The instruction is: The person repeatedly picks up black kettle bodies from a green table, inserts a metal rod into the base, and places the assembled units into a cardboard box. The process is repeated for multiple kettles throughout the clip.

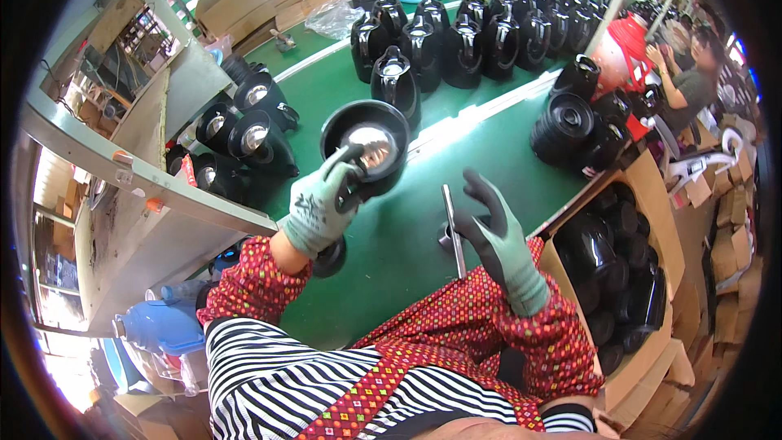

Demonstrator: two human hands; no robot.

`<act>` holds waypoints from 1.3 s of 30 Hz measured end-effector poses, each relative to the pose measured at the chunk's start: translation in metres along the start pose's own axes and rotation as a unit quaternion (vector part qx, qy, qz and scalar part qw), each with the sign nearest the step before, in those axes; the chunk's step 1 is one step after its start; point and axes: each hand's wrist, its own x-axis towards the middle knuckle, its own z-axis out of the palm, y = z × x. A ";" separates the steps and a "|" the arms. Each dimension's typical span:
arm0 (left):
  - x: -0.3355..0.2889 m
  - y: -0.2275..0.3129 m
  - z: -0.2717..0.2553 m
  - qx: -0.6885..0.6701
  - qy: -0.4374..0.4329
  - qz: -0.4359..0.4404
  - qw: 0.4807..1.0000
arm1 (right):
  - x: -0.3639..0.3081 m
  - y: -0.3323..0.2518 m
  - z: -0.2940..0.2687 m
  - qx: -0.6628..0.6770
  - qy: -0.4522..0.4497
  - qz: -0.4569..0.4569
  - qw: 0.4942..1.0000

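Observation:
My left hand (pixel 319 205), in a green glove with dark fingertips, grips a black jug body (pixel 366 118). Its round open end faces up toward me and shows a shiny silver surface inside. My right hand (pixel 503 236), gloved alike, hovers open with fingers apart over the near side of the table. Close to its thumb stands a metal bar (pixel 454 232) with a small round metal part (pixel 445 235) beside it; whether the thumb touches the bar I cannot tell. Below my left hand, a dark round piece (pixel 330 259) sits partly hidden near the table edge.
Rows of black jugs (pixel 464 45) stand across the green table (pixel 505 147). More jugs (pixel 252 138) lie at left, beside a metal frame rail (pixel 147 179). Stacked black lids (pixel 566 118) stand at right, above a carton (pixel 664 236) of black parts. Another person (pixel 692 73) sits far right.

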 end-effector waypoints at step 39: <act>-0.045 0.047 0.230 -0.879 -0.214 -0.309 0.293 | 0.160 0.079 -0.261 -0.374 0.404 0.139 0.823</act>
